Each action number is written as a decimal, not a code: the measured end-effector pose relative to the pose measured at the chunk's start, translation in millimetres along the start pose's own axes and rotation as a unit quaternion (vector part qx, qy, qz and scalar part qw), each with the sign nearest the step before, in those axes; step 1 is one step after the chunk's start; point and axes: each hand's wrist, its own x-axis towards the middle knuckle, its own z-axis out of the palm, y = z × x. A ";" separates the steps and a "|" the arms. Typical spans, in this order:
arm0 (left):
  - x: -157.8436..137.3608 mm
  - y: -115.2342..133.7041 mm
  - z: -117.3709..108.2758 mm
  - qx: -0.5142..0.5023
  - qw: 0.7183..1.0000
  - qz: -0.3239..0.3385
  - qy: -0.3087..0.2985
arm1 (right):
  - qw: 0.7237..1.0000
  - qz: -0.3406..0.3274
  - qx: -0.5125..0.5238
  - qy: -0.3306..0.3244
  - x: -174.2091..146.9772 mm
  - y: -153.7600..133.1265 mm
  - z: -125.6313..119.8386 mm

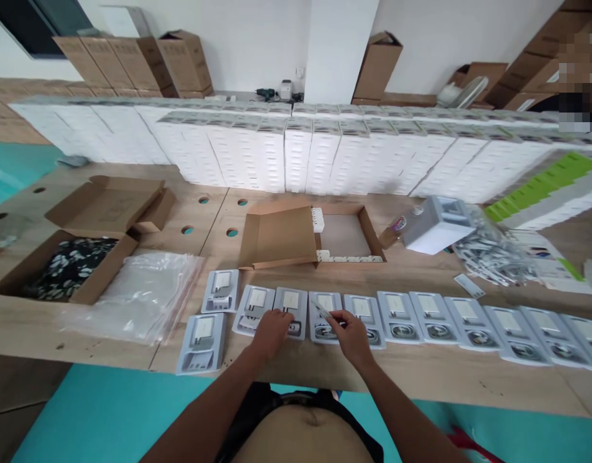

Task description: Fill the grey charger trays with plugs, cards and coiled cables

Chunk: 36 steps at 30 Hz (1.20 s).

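Grey plastic trays (290, 301) lie in a row along the table's front edge, each with a white block like a power adapter. Trays on the right also hold a coiled cable (403, 331); the leftmost tray (199, 344) shows a bare lower compartment. My left hand (273, 331) rests over the lower part of one tray, fingers curled; what they grip, if anything, is hidden. My right hand (350, 334) pinches a thin pale strip (320, 308), tilted above the neighbouring tray. Its kind is too small to make out.
Behind the trays stands an open cardboard box (351, 231) with small white pieces. Left are plastic bags (136, 292) and a carton (74, 270) of black-and-white items. A cable pile (493, 247) and stacked trays (438, 222) sit right. White box stacks (248, 154) line the back.
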 end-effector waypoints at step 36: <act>-29.3 -20.3 -3.5 -0.027 0.995 0.009 0.094 | 0.959 -0.206 -0.170 -0.093 -6.8 -15.0 62.0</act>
